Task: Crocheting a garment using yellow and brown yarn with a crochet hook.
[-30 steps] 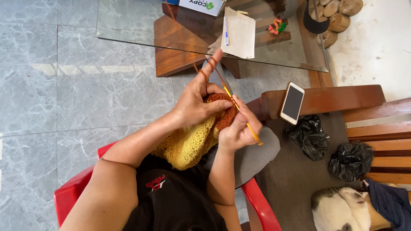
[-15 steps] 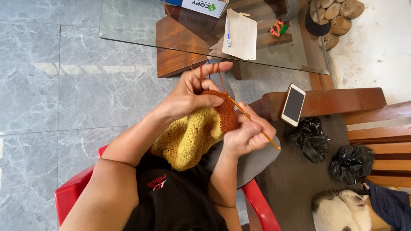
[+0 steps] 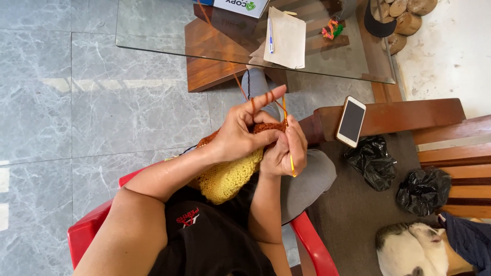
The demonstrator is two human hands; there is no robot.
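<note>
Glass table (image 3: 153, 30) and phone (image 3: 351, 121) flank crochet piece (image 3: 230, 176).

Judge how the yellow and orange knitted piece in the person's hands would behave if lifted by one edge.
The knitted piece would probably flop and drape: it already sags over the lap below the left hand. It looks light for its size, being open yarn work. It seems unlikely to slip, though the yarn strand and the hook in the right hand might tug it.

The right hand (image 3: 286, 153) has swung the yellow crochet hook (image 3: 290, 153) from slanting outward to nearly upright.
</note>
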